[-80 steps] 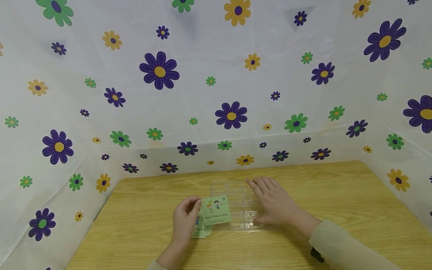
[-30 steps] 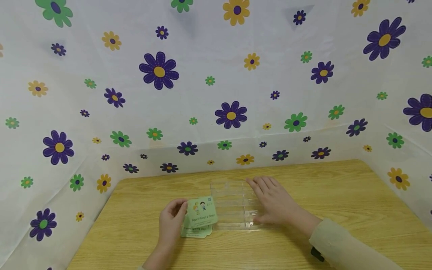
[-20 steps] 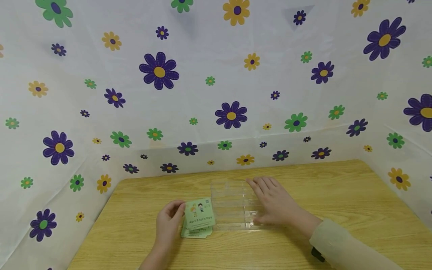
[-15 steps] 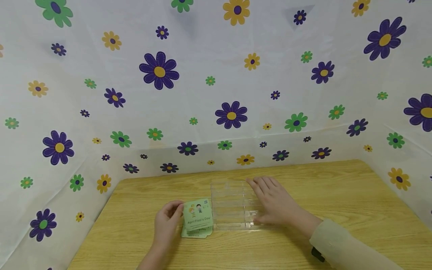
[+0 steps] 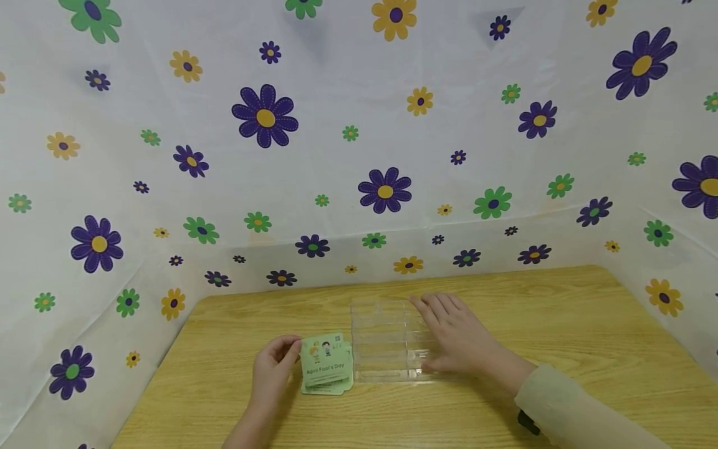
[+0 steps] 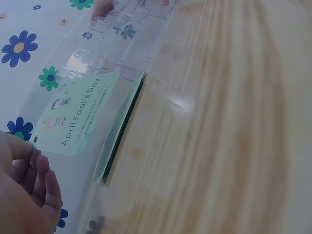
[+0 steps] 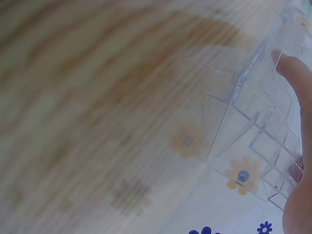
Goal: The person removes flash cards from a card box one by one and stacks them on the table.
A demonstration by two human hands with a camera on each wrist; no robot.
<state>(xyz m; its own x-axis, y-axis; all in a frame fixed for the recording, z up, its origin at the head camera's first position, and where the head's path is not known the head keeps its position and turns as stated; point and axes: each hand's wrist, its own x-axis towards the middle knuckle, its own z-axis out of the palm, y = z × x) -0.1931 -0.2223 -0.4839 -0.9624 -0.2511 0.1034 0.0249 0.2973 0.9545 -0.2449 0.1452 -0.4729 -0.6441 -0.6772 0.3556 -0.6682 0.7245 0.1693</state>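
My left hand (image 5: pixel 270 373) pinches the left corner of a pale green card (image 5: pixel 321 360) printed "April Fool's Day" with two cartoon children. In the left wrist view this card (image 6: pixel 73 117) is tilted up above a small stack of green cards (image 6: pixel 118 130), which lies on the table. From the head view it covers most of that stack (image 5: pixel 331 390). A clear plastic rack (image 5: pixel 378 350) with tiered compartments stands just right of the cards. My right hand (image 5: pixel 459 333) holds the rack's right part, thumb at the near side and fingers at the far side.
The wood-grain table (image 5: pixel 561 349) carries the rack and cards. A white cloth (image 5: pixel 336 168) with purple, green and yellow flowers encloses the back and both sides. A dark object (image 5: pixel 527 423) sits under the right sleeve (image 5: pixel 561 399).
My left hand has drawn the April Fool's Day card leftward, off the rack's left edge and over the stack. The right hand and the rack have stayed in place.
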